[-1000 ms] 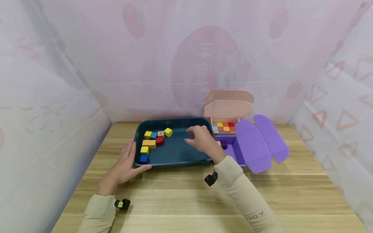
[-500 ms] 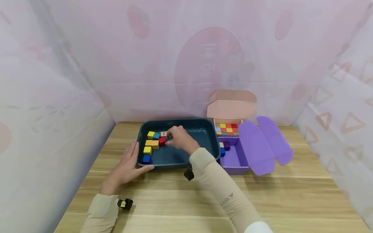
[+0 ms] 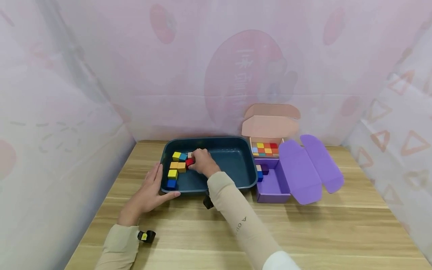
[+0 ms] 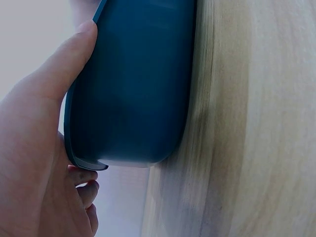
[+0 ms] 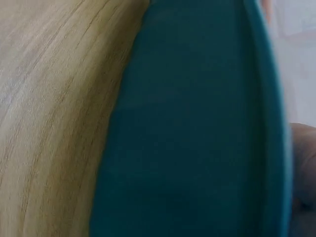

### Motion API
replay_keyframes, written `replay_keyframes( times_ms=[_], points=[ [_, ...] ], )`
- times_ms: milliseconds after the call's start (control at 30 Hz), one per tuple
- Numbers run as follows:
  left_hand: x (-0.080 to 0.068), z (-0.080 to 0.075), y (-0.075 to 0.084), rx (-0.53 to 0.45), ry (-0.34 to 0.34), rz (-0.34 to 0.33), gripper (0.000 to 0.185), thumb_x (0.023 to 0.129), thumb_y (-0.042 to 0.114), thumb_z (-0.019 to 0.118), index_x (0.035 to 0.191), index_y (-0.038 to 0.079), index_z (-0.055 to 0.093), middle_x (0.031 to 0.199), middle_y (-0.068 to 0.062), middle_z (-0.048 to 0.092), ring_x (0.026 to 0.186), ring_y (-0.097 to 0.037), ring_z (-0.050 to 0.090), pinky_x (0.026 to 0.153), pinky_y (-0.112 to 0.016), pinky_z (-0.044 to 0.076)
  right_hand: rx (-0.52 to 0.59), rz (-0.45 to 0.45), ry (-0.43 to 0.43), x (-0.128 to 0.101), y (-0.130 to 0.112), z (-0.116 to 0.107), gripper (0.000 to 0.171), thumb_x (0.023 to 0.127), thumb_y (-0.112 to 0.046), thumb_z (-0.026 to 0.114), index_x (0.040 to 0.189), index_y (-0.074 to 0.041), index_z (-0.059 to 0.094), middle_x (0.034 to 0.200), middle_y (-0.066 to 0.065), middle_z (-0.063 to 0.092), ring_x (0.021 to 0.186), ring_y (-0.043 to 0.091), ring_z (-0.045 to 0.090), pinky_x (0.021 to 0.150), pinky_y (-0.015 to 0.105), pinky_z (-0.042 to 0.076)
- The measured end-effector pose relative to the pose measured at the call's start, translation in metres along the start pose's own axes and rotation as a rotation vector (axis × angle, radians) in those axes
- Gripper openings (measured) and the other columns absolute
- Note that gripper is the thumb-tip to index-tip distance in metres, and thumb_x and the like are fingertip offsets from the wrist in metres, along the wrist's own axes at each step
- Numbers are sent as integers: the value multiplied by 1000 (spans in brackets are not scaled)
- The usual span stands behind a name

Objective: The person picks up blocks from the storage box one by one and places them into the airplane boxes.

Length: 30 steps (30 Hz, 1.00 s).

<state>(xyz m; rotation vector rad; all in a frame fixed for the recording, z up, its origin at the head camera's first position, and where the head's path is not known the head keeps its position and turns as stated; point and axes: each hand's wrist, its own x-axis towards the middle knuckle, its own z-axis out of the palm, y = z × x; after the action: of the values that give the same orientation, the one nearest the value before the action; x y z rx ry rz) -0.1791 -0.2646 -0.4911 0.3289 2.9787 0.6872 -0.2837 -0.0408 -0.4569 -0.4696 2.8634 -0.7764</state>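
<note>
My left hand [image 3: 148,191] holds the near-left corner of a dark teal tray [image 3: 229,165]. Its fingers lie straight along the outer left wall and its thumb rests on the front rim, as the left wrist view also shows. Inside the tray, my right hand [image 3: 204,163] has thumb and fingertips at a red block [image 3: 189,161], apparently pinching it. A yellow block [image 3: 176,156], a blue-teal block [image 3: 183,157], orange blocks [image 3: 181,167] and a blue block [image 3: 171,183] sit to its left. In the right wrist view, the tray wall hides most of that hand.
An open purple box [image 3: 273,197] stands right of the tray, holding a dark purple block [image 3: 264,169] and a blue block [image 3: 260,176]. Behind it, an open peach box [image 3: 270,127] is filled with several coloured blocks. Both rest on a wooden table [image 3: 189,232] beside fabric walls.
My right hand has moved left from the tray's right side to the red block, now covering the yellow block that lay behind it. The left hand has kept its place.
</note>
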Motion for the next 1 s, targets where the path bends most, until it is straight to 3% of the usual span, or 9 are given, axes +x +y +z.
replay_keyframes(
  times_ms=[233, 667, 867, 1000],
  points=[
    [0, 3, 4, -5, 2, -5, 126, 91, 72, 67, 169, 4, -4, 178, -22, -4, 162, -52, 7, 125, -75, 18, -2, 40, 9, 5, 6, 9, 30, 95, -25, 81, 119, -9, 75, 114, 6, 72, 91, 17, 61, 94, 33, 61],
    [0, 7, 5, -20, 0, -3, 127, 90, 74, 67, 170, 5, -4, 179, -19, -7, 163, -50, 5, 127, -74, 17, 27, 72, 36, 7, 7, 17, 36, 96, -27, 80, 125, -8, 72, 116, 7, 72, 93, 17, 62, 98, 34, 62],
    [-1, 3, 5, -17, 2, -14, 129, 89, 78, 65, 170, 5, -5, 178, -21, -6, 162, -51, 6, 126, -75, 18, 33, 38, 62, 4, 9, 9, 29, 95, -26, 82, 115, -6, 74, 108, 7, 72, 87, 17, 63, 87, 32, 63],
    [-2, -1, 3, -12, 3, -18, 131, 88, 80, 64, 170, 5, -5, 178, -20, -7, 162, -52, 6, 125, -76, 18, 55, 24, 78, -1, 10, -2, 30, 94, -25, 82, 115, -5, 73, 109, 8, 72, 87, 19, 64, 88, 33, 64]
  ],
)
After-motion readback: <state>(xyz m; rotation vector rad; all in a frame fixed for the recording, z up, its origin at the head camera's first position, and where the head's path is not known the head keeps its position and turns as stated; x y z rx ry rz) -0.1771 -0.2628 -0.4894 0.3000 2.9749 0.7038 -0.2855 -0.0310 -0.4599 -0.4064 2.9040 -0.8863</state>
